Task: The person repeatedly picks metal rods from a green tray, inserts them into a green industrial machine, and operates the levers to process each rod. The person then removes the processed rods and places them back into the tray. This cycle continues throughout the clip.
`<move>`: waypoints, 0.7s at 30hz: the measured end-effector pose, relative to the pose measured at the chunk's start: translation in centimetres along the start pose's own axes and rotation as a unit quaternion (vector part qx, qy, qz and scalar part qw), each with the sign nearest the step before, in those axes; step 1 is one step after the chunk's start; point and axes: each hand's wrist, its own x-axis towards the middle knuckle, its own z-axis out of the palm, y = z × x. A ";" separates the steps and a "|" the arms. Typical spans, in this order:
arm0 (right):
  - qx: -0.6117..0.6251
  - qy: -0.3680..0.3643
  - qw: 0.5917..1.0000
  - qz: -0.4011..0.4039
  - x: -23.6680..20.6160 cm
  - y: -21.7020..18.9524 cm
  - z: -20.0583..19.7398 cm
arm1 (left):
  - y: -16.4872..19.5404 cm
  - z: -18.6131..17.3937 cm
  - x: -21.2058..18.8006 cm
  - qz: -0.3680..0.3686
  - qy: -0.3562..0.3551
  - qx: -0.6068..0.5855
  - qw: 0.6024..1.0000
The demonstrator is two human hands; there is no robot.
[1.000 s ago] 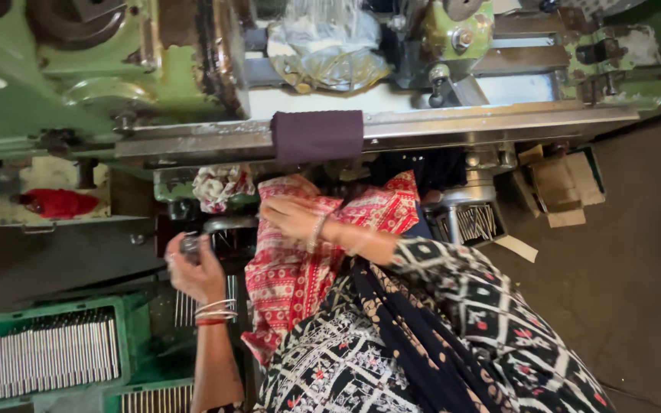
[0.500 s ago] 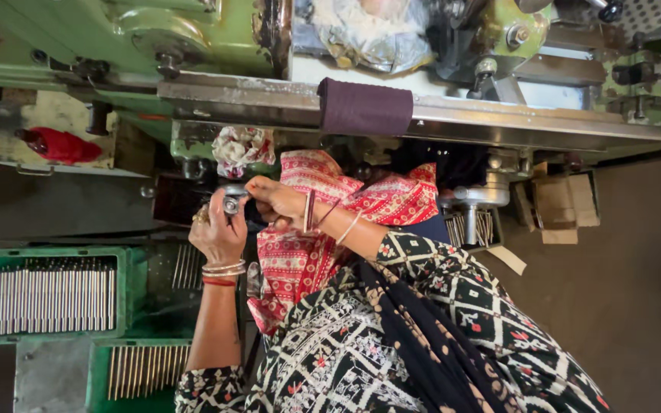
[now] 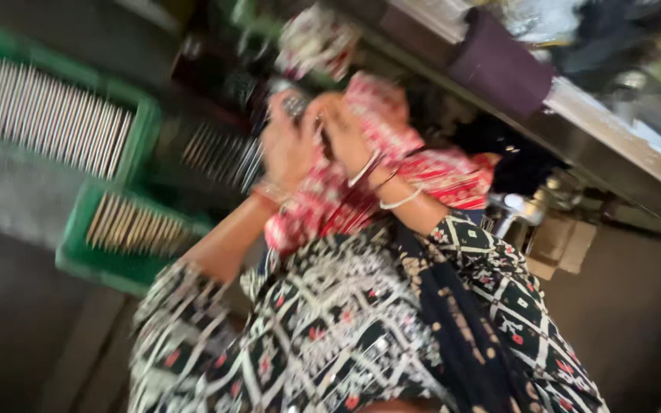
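Frame heavily blurred and tilted; detail is limited. Both hands are raised together in front of the body, just below the counter (image 3: 621, 145) edge. The left hand (image 3: 284, 145) is seen from the back, fingers curled around a small dark-and-silver part (image 3: 294, 103) held at their tips; the fingers are judged to be clamped on it, though the blur hides the exact grip. The right hand (image 3: 342, 130) is brought in touching the left, its fingers bent toward the same part; whether they pinch it or only steady it cannot be told. The two-handed hold, close to the chest, is judged to be for steadying a small thing while it is worked on. A red patterned cloth (image 3: 422, 172) is draped over the lap, directly under the hands, likely placed there to catch or protect. Bangles (image 3: 392, 195) are seen on the right wrist. Two green crates (image 3: 143, 126) of thin metal rods (image 3: 47, 115) are set on the floor at the left side, within reach of the left arm. A dark purple pad (image 3: 499, 69) is hung over the counter edge above the knees, probably as cushioning.
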 end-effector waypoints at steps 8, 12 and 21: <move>0.218 0.145 0.962 0.075 1.5 1.1 -2.7 | -2.6 0.2 -4.0 -0.162 -0.033 -0.069 0.984; 0.281 0.095 0.947 0.123 -0.4 -0.1 -4.4 | -12.9 -3.3 -4.8 -0.125 0.093 0.048 0.987; 0.277 0.000 0.950 0.143 -1.9 1.3 -3.6 | -25.8 -0.7 -5.4 -0.122 -0.070 0.231 0.963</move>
